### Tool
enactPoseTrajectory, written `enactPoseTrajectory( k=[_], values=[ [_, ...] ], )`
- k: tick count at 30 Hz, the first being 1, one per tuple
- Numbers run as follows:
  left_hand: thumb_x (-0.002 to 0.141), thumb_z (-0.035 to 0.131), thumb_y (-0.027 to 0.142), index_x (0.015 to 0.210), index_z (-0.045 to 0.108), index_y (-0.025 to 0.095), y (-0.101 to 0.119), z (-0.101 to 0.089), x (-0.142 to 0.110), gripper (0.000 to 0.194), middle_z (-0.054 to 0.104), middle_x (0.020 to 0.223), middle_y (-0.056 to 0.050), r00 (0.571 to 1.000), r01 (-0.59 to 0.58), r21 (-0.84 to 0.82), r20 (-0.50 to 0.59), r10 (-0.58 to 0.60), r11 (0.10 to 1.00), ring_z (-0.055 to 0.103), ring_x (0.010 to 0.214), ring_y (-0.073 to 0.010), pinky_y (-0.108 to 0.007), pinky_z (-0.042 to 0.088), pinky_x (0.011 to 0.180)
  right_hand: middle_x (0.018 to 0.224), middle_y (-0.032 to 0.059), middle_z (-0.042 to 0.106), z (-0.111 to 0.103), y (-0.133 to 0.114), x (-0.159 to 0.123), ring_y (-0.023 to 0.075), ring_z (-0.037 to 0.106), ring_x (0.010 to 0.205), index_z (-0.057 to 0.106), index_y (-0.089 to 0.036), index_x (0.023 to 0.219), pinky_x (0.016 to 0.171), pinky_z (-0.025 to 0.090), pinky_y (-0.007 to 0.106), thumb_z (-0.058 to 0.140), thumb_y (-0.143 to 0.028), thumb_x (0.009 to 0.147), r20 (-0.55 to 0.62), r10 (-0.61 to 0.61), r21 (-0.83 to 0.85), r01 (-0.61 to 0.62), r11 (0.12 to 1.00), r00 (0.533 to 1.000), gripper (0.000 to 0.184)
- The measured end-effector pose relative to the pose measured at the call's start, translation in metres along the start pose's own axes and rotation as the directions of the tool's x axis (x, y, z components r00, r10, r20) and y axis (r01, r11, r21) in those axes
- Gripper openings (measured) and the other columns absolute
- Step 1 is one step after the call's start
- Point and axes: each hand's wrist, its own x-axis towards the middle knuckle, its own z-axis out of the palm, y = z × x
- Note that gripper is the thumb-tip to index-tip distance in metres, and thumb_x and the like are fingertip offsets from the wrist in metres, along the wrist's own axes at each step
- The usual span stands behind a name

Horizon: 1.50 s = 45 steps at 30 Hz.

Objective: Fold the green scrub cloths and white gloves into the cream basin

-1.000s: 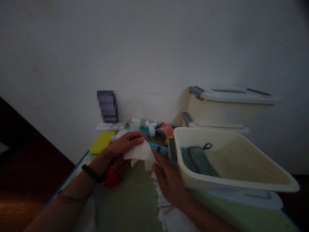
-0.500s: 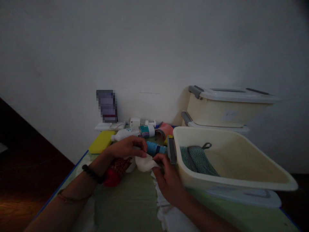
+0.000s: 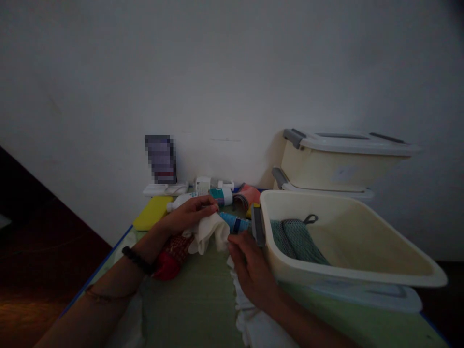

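Observation:
My left hand (image 3: 184,216) is closed on a white cloth (image 3: 208,233), bunched and draped over a small blue tube (image 3: 235,224). My right hand (image 3: 250,268) grips the near end of that blue tube, fingertips pinched beside the cloth. Both hands meet above the green tabletop (image 3: 195,299), just left of a cream plastic bin (image 3: 348,278). A red patterned pouch (image 3: 170,256) lies under my left wrist.
The cream bin holds a green woven pad (image 3: 299,239). Two lidded cream bins (image 3: 344,162) are stacked behind it. A yellow sponge (image 3: 152,212), white bottle (image 3: 203,197) and other small items crowd the wall. More white cloth (image 3: 253,324) lies under my right forearm.
The cloth was lifted high over the tube, dropped low between the hands, and now is bunched up again against the tube under my left fingers. My right hand has stayed at the tube's near end.

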Motion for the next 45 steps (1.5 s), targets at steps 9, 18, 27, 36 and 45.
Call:
enactPoseTrajectory(
  k=[9,18,27,36,45],
  values=[
    [0.054,0.085,0.032,0.083,0.067,0.017,0.014,0.002,-0.001,0.037,0.061,0.083,0.001,0.981,-0.006,0.143,0.194,-0.022,0.990,0.054,0.080,-0.0177,-0.025,0.042,0.069,0.074,0.0001,0.056,-0.001,-0.004,-0.001,0.0146,0.054,0.065,0.051,-0.020,0.097,0.061,0.042,0.027,0.032,-0.028,0.098,0.003,0.066,-0.011,-0.066,0.998,0.998,0.020],
    [0.077,0.061,0.038,0.075,0.053,0.017,0.006,-0.005,-0.006,0.023,0.052,0.064,0.004,0.999,0.020,0.006,0.038,-0.020,1.000,0.047,0.056,-0.0113,-0.022,0.036,0.052,0.098,0.0081,0.057,0.002,-0.001,-0.001,0.0218,0.056,0.091,0.053,-0.020,0.094,0.083,0.045,0.039,0.049,-0.031,0.092,0.002,0.016,-0.055,-0.016,0.998,1.000,0.012],
    [0.075,0.062,0.032,0.080,0.053,0.017,0.005,-0.002,-0.003,0.018,0.052,0.070,0.003,0.999,0.003,-0.027,0.043,-0.002,1.000,0.047,0.061,-0.0118,-0.023,0.036,0.055,0.084,0.0044,0.060,0.000,-0.002,-0.008,0.0175,0.058,0.074,0.046,-0.020,0.102,0.069,0.047,0.032,0.033,-0.029,0.097,-0.001,-0.007,-0.032,0.007,0.999,1.000,0.016],
    [0.076,0.065,0.033,0.083,0.062,0.016,0.007,-0.003,-0.001,0.019,0.060,0.084,-0.002,0.982,-0.027,0.062,0.189,0.014,0.998,0.054,0.083,-0.0185,-0.029,0.043,0.074,0.071,-0.0004,0.052,-0.001,-0.006,-0.005,0.0141,0.050,0.057,0.044,-0.020,0.098,0.054,0.043,0.027,0.031,-0.030,0.097,0.015,0.028,-0.033,-0.028,0.999,0.999,0.017],
    [0.075,0.068,0.034,0.073,0.055,0.016,0.006,-0.001,-0.001,0.022,0.053,0.070,0.003,0.983,-0.023,0.096,0.184,0.005,0.995,0.047,0.065,-0.0118,-0.023,0.038,0.062,0.078,0.0024,0.057,0.002,-0.001,-0.006,0.0158,0.054,0.065,0.047,-0.019,0.099,0.061,0.045,0.030,0.043,-0.037,0.093,0.022,0.022,-0.040,-0.021,0.999,1.000,0.019]
  ],
)
